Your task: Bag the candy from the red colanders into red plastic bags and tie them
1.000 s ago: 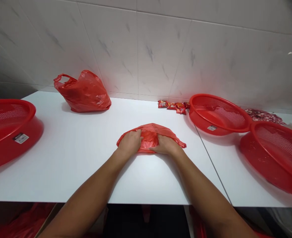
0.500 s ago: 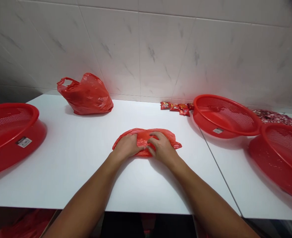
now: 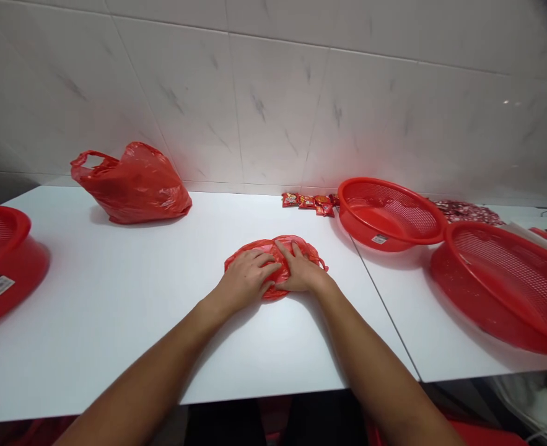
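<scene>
A crumpled red plastic bag [image 3: 277, 292] lies on the white table in front of me, bunched into a flattish oval. On its left part rests my left hand [image 3: 248, 277], palm down with the fingers stretched over the plastic. My right hand [image 3: 300, 269] presses on the right part, its fingers spread. The fingertips of both hands come close together over the bag's middle. A short twisted end of the bag sticks out beyond my right hand. What the bag holds, if anything, is hidden.
A filled red carrier bag [image 3: 136, 186] stands at the back left. Red plastic baskets [image 3: 389, 214] sit at right, and another basket [image 3: 4, 260] at left. Small red packets [image 3: 308, 201] lie by the wall. A patterned red cloth-like pile [image 3: 471, 212] is behind the baskets.
The view has turned a little to the right. Both hands have shifted on the bag, fingers now flatter and more stretched out, and the bag looks bunched more compactly.
</scene>
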Demonstrator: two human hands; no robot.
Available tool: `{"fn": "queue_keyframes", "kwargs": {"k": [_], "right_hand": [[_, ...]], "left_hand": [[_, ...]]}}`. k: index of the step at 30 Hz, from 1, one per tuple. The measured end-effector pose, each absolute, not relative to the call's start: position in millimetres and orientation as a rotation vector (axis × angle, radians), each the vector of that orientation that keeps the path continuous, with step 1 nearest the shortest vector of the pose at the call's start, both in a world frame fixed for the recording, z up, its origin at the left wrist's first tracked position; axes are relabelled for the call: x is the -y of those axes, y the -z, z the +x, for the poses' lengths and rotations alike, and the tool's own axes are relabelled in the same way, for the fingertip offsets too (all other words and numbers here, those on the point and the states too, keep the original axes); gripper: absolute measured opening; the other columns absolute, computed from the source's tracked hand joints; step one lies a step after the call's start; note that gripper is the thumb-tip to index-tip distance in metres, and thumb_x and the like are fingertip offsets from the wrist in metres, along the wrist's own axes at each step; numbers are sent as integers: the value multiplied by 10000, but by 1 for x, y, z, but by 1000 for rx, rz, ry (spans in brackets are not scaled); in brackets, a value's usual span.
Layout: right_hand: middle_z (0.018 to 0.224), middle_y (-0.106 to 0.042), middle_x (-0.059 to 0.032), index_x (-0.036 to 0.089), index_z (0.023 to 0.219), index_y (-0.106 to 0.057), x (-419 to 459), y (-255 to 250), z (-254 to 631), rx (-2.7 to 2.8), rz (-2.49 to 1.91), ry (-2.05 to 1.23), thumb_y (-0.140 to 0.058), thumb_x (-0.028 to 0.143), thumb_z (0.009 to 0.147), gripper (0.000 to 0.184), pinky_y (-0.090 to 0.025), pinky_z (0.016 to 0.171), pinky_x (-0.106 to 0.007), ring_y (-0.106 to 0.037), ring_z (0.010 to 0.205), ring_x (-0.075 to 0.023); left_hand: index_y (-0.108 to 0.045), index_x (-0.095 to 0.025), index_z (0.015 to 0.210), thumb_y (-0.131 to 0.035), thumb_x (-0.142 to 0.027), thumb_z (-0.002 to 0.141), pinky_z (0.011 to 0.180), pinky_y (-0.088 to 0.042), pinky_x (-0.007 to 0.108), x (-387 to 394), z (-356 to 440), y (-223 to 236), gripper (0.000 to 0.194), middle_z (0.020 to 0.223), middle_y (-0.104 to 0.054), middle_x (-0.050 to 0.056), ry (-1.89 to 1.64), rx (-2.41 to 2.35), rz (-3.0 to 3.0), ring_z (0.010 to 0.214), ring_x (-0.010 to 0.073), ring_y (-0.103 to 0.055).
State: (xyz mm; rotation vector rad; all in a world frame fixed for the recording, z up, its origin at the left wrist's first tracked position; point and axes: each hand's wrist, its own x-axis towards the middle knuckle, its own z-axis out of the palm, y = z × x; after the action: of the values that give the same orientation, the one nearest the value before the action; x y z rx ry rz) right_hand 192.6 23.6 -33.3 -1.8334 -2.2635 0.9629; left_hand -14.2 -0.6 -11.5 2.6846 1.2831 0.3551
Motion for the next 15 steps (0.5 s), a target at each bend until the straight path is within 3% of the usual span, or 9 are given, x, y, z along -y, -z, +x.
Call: {"fn": "queue_keyframes", "kwargs": {"k": [2, 6, 10, 15], "right_hand": [[1775, 180, -129, 527, 1680, 35, -25, 34, 194, 2296, -1851, -971, -865, 562, 746, 1298, -485, 1053, -583, -402, 1510, -502], [1788, 114, -125, 549, 1674, -1, -25, 33, 194, 2335, -1873, -966, -801, 639, 793, 1193, -456, 1075, -623, -383, 1514, -522], [1794, 64, -119, 542, 1679, -60, -24, 31, 194, 2324, -1891, -964, -791, 676, 790, 1159, -429, 1089, -674, -347, 1524, -544], [1790, -38, -155, 488, 1697, -113, -22, 28, 191, 2290, -1875, -937, -800, 647, 804, 1138, -467, 1063, -648, -421, 1492, -514]], "left_hand": [[-752, -277, 1257, -702, -339, 897, 1214, -384, 573, -8, -23, 15, 369, 1419, -667, 100, -281, -1299, 2765, 1392, 381, -527], [-682, -231, 1420, -687, -584, 884, 1187, -430, 579, -22, -49, 29, 641, 1545, -559, 159, -203, -1445, 2643, 1418, 412, -509], [-622, -254, 1500, -629, -636, 918, 1180, -465, 533, -26, -64, 39, 696, 1620, -484, 139, -294, -1437, 2539, 1437, 386, -507], [-636, -267, 1484, -614, -637, 925, 1190, -471, 511, -30, -68, 43, 670, 1616, -485, 117, -319, -1426, 2510, 1423, 363, -526]]}}
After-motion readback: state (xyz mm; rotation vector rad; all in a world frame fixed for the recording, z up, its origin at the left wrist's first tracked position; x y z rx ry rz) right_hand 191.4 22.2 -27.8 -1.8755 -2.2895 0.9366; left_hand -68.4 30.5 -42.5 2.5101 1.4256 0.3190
